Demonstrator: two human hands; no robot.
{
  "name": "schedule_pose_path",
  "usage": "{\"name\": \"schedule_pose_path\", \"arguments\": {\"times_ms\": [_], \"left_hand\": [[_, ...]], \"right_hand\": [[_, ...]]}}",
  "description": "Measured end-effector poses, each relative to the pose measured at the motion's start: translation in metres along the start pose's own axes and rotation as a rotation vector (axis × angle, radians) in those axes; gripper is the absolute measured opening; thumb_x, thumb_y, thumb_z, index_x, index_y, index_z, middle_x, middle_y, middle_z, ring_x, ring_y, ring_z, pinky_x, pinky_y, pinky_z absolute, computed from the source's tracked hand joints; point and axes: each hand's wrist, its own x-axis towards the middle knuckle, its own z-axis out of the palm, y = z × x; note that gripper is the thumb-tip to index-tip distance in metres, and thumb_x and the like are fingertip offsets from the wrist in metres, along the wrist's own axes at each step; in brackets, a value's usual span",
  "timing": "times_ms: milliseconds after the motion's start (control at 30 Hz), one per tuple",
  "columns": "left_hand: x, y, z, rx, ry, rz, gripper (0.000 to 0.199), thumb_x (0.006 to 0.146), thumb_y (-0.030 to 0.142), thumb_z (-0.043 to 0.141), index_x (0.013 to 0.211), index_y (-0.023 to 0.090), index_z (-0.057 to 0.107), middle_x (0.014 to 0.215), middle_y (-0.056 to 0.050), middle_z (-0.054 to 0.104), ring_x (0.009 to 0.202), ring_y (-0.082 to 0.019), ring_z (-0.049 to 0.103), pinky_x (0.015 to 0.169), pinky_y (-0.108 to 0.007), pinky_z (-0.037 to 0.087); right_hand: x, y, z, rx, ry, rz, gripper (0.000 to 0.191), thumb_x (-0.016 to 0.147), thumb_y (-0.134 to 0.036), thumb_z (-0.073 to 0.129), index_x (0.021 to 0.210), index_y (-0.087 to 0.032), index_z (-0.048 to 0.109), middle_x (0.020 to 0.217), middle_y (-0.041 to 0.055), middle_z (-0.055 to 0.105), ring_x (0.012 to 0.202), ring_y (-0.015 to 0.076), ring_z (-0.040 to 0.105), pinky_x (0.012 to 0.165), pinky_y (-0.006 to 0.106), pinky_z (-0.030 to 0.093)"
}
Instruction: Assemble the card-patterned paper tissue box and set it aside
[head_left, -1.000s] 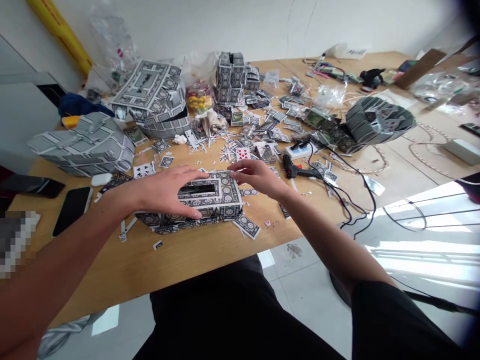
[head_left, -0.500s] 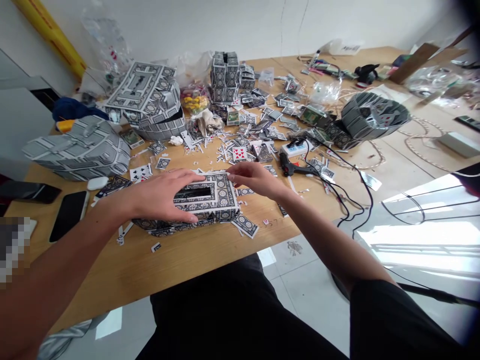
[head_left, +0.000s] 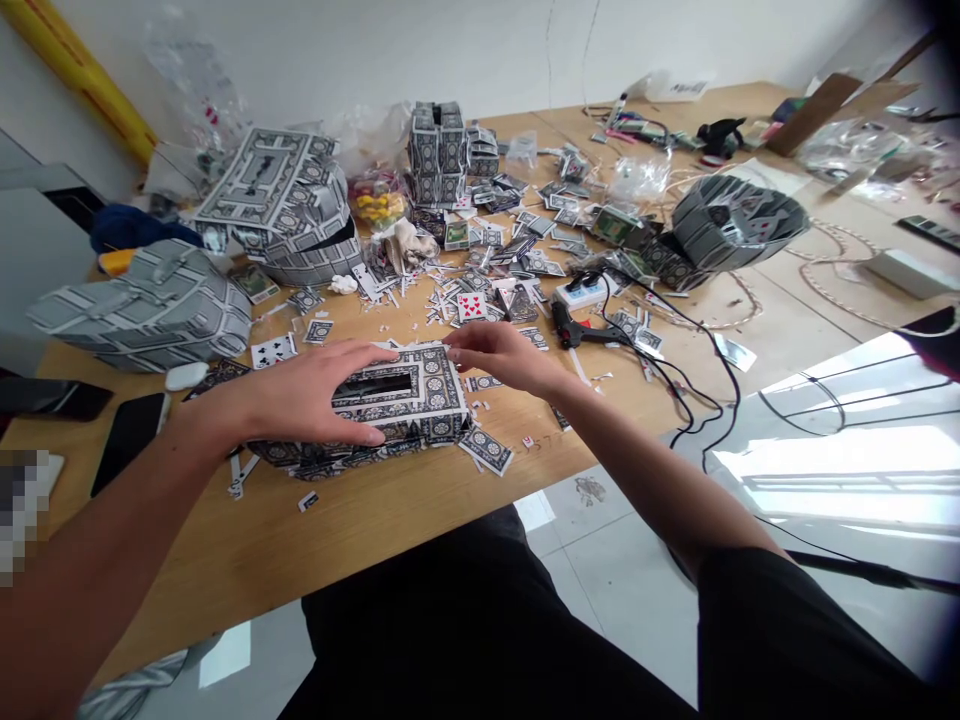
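Note:
A rectangular box made of playing cards (head_left: 442, 393), grey and black patterned with a long slot in its top, lies on the table before me. My left hand (head_left: 304, 395) spans its left part, thumb on the near edge and fingers over the far edge, holding it. At the far right corner, the bent fingers of my right hand (head_left: 499, 355) pinch the edge; their tips are partly hidden. Loose cards (head_left: 486, 450) lie by the near right corner. A red-hearts card (head_left: 472, 306) lies face up just beyond my right hand.
A black glue gun (head_left: 581, 328) and a white power strip (head_left: 585, 292) with cables lie to the right. Card-built baskets (head_left: 150, 310) and a lidded box (head_left: 262, 185) stand left. Card scraps cover the middle. A phone (head_left: 131, 440) lies near my left forearm.
The whole view has shifted slightly, so things appear a little further left. Both hands keep nearly the same places on the card box.

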Motion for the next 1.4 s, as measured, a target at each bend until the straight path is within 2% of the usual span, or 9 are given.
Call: {"name": "schedule_pose_path", "arguments": {"times_ms": [300, 600, 833, 900, 1067, 1400], "left_hand": [[-0.001, 0.001, 0.001, 0.018, 0.006, 0.016, 0.099, 0.082, 0.076, 0.073, 0.164, 0.030, 0.046, 0.170, -0.010, 0.050, 0.153, -0.037, 0.052, 0.126, -0.050, 0.041], [0.000, 0.012, 0.011, 0.030, 0.030, -0.022, 0.103, 0.080, 0.076, 0.075, 0.166, 0.027, 0.046, 0.170, -0.014, 0.048, 0.154, -0.041, 0.050, 0.126, -0.054, 0.041], [0.000, 0.014, 0.014, 0.032, 0.047, -0.042, 0.104, 0.079, 0.075, 0.075, 0.166, 0.026, 0.047, 0.169, -0.015, 0.049, 0.151, -0.043, 0.052, 0.126, -0.056, 0.041], [0.000, 0.012, 0.014, 0.035, 0.054, -0.026, 0.104, 0.078, 0.076, 0.076, 0.165, 0.026, 0.048, 0.169, -0.015, 0.049, 0.150, -0.043, 0.052, 0.126, -0.056, 0.041], [0.001, 0.010, 0.017, 0.054, 0.064, -0.020, 0.104, 0.077, 0.076, 0.077, 0.165, 0.027, 0.049, 0.168, -0.014, 0.050, 0.149, -0.043, 0.054, 0.124, -0.055, 0.043], [0.002, 0.013, 0.021, 0.091, 0.076, -0.019, 0.106, 0.077, 0.078, 0.077, 0.165, 0.028, 0.048, 0.168, -0.017, 0.049, 0.146, -0.044, 0.055, 0.121, -0.057, 0.044]], "right_hand": [[-0.002, 0.001, 0.002, 0.037, -0.003, -0.008, 0.036, 0.093, -0.049, 0.080, 0.110, -0.018, 0.076, 0.093, 0.0058, 0.078, 0.087, 0.0190, 0.072, 0.081, 0.036, 0.059], [-0.003, 0.007, 0.000, -0.056, 0.012, -0.019, 0.036, 0.096, -0.050, 0.077, 0.114, -0.019, 0.076, 0.097, 0.0063, 0.077, 0.084, 0.0190, 0.068, 0.075, 0.037, 0.057], [-0.022, 0.002, 0.003, -0.096, 0.121, -0.005, 0.039, 0.091, -0.052, 0.081, 0.109, -0.019, 0.073, 0.104, 0.0082, 0.076, 0.092, 0.0213, 0.070, 0.080, 0.039, 0.058], [-0.033, -0.001, 0.004, -0.068, 0.103, 0.020, 0.041, 0.089, -0.053, 0.083, 0.110, -0.019, 0.071, 0.103, 0.0074, 0.075, 0.092, 0.0207, 0.070, 0.081, 0.038, 0.058], [-0.054, -0.006, 0.009, 0.015, -0.050, 0.036, 0.050, 0.088, -0.051, 0.086, 0.120, -0.020, 0.064, 0.104, 0.0059, 0.074, 0.095, 0.0205, 0.072, 0.081, 0.037, 0.058], [-0.060, 0.002, 0.015, 0.057, -0.025, 0.062, 0.046, 0.089, -0.046, 0.086, 0.119, -0.021, 0.063, 0.100, 0.0045, 0.076, 0.092, 0.0194, 0.075, 0.077, 0.035, 0.060]]}}
